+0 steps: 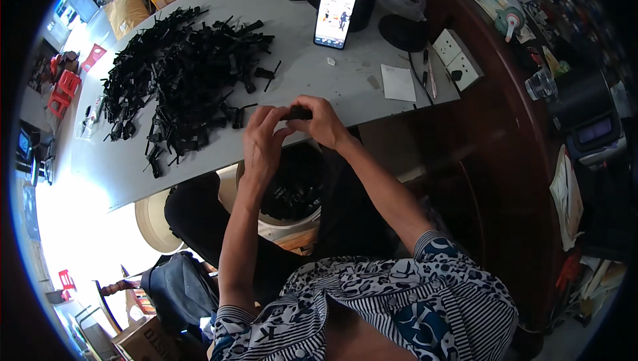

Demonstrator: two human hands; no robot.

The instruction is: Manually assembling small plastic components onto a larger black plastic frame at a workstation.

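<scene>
The fingers of my left hand [262, 138] and right hand [320, 122] are closed around a small black part [300, 114], pinched between them by the near edge of the grey table [302, 82]. Dark capitals mark a brown cardboard box [147, 342]. Tabletop stretches from my hands to a lit, upright phone [335, 17].

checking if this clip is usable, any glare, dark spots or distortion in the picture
Head view: glare washes out the table at its left end, fisheye bows its edges, the corners go black, and the held part is too dark to make out.
</scene>
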